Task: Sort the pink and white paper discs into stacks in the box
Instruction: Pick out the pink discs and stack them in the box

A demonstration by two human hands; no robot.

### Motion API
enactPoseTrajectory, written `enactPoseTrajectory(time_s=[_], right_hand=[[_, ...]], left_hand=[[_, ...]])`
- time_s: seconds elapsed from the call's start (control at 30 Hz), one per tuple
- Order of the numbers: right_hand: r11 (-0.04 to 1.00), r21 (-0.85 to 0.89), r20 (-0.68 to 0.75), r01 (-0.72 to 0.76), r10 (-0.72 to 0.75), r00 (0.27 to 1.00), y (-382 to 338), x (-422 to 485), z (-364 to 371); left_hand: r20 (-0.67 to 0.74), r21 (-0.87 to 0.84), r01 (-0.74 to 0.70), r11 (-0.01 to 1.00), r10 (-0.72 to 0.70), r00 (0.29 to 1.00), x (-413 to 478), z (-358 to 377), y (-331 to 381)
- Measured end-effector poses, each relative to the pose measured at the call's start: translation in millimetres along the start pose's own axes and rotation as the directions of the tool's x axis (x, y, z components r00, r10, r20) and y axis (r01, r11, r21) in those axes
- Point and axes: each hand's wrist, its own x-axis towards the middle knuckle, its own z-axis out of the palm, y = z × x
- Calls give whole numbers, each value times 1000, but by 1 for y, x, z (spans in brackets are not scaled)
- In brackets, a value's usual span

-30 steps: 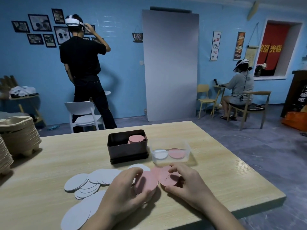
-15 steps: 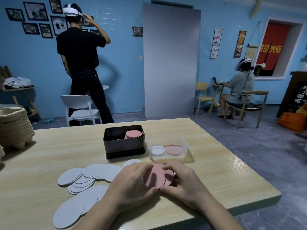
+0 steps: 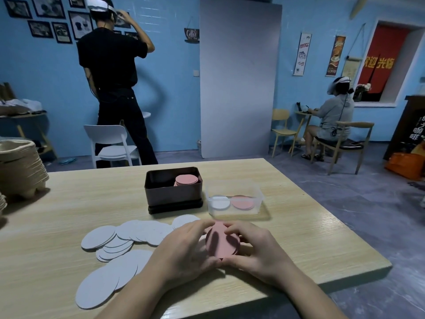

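Both hands hold a small stack of pink discs [image 3: 222, 242] just above the wooden table [image 3: 80, 203]. My left hand [image 3: 184, 249] curls round its left edge and my right hand [image 3: 255, 249] round its right edge. Several white discs [image 3: 128, 236] lie spread on the table to the left. Behind them a dark brown box [image 3: 171, 192] holds a stack of pink discs [image 3: 186, 180] in its right half. Beside it a clear plastic box [image 3: 234, 199] holds a white stack [image 3: 219, 202] and a pink stack [image 3: 243, 202].
Piled pulp trays [image 3: 18, 171] stand at the table's left edge. A white chair [image 3: 110, 143] and a standing person in black [image 3: 115, 84] are beyond the table. A seated person [image 3: 331, 120] works at the far right. The table's right edge drops to the floor.
The loose pink discs that lay fanned between my hands have been gathered into one neat stack and lifted slightly. Both hands have closed in round it.
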Motion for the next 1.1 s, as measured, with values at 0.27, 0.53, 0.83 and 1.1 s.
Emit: enactPoseTrajectory(time_s=[0.27,0.53,0.83,1.1], right_hand=[[1000,-5,-16,9,-10,1000,-2,0,-3],[999,-37,9,14,-14,1000,1,5,-7],[994,-46,-175,-99,90,980,18,14,-18],[989,-70,-158,-127,114,981,25,13,-16]], left_hand=[[-3,38,-5,999,5,1000,0,4,-4],[84,99,17,995,-26,996,6,-3,2],[-45,113,194,975,-190,981,28,3,9],[92,279,220,935,-254,963,52,20,-1]])
